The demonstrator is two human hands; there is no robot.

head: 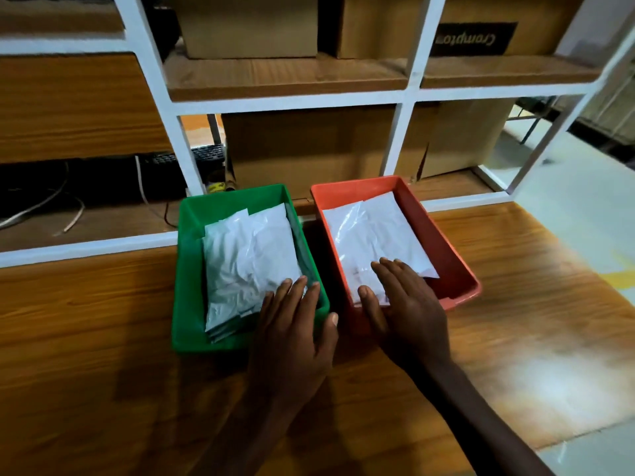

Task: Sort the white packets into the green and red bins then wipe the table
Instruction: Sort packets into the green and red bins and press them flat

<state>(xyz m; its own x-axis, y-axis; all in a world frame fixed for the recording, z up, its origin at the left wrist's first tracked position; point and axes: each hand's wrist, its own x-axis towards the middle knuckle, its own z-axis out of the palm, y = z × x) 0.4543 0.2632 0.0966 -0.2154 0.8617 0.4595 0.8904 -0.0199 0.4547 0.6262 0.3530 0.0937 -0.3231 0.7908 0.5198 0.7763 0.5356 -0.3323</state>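
Observation:
A green bin [187,269] and a red bin [443,242] stand side by side on the wooden table [86,338]. A stack of white packets [240,262] fills the green bin. More white packets [371,231] lie in the red bin. My left hand [295,331] rests flat over the green bin's near right corner, fingertips touching its packets. My right hand [402,304] lies flat on the near end of the red bin's packets, fingers spread, gripping nothing.
A white-framed shelf unit [402,135] with cardboard boxes [309,149] stands directly behind the bins. Cables [68,207] and dark equipment sit on the low shelf at left. The table's right edge [584,255] borders pale floor.

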